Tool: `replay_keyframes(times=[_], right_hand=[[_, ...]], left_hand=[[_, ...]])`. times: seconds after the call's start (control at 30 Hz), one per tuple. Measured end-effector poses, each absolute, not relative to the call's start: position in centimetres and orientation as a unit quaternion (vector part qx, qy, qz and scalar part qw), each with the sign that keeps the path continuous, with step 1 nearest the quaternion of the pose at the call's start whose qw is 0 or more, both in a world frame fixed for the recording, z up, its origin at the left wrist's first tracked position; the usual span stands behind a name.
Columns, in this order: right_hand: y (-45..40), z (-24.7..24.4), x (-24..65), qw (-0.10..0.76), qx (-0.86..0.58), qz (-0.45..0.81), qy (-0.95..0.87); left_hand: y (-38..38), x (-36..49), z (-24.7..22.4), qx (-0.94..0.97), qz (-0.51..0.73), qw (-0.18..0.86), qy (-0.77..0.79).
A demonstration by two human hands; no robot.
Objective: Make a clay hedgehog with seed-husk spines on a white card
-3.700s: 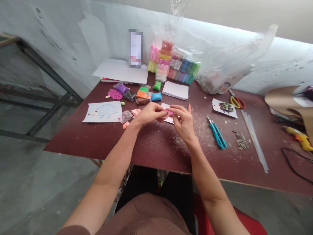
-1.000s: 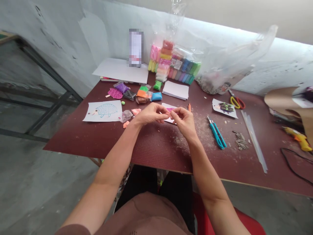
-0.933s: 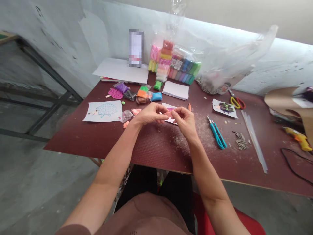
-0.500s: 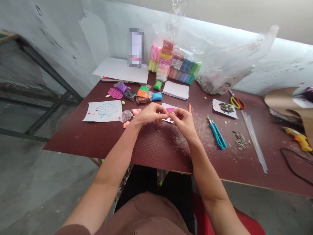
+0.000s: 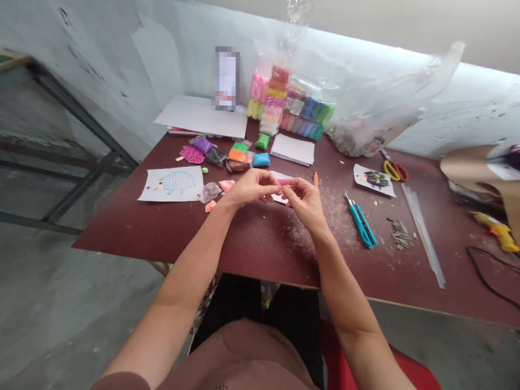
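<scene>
My left hand (image 5: 258,188) and my right hand (image 5: 303,197) meet above the table, fingertips together. Between them they pinch a small piece of pink clay (image 5: 281,189), mostly covered by the fingers. Right behind the hands lies a small white card (image 5: 280,175) with a magenta shape on it, partly hidden. Left of my left hand are lumps of salmon-pink clay (image 5: 210,206) and a crumpled clear wrapper (image 5: 210,192). A sheet with a blue hedgehog drawing (image 5: 174,183) lies further left. An orange pen or stick (image 5: 315,179) shows just beyond my right hand.
Coloured clay packs (image 5: 239,153) and a paper stack (image 5: 293,150) lie behind. To the right are a teal cutter (image 5: 361,221), scissors (image 5: 395,170), a hedgehog card (image 5: 374,180), clear sticks (image 5: 424,235), a seed-like pile (image 5: 401,234) and a yellow glue gun (image 5: 499,230).
My fingers have shifted slightly around the small pink piece, and my right fingertips sit a little differently against the left ones. Everything on the table stays in place.
</scene>
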State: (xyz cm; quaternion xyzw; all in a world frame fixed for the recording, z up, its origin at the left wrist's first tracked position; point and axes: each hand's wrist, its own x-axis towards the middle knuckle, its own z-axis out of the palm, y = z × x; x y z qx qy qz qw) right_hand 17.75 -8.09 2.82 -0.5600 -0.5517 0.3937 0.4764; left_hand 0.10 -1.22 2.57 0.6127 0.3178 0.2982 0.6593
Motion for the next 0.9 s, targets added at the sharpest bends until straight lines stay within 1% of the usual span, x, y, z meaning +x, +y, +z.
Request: replay_keyframes(times=[0.37, 0.63, 0.73, 0.9], right_hand=[[-8.04, 2.4, 17.45, 0.493, -0.562, 0.329, -0.577], [-8.22, 2.75, 17.24, 0.509, -0.548, 0.335, -0.573], [-8.24, 2.72, 17.25, 0.504, -0.553, 0.328, -0.577], [-8.19, 2.5, 17.52, 0.49, -0.569, 0.281, -0.598]], left_hand=[[-1.33, 0.14, 2.64, 0.604, 0.293, 0.672, 0.313], [-1.34, 0.26, 2.77, 0.609, 0.309, 0.658, 0.319], [-1.34, 0.24, 2.84, 0.611, 0.304, 0.657, 0.32], [-1.28, 0.12, 2.81, 0.622, 0.283, 0.657, 0.318]])
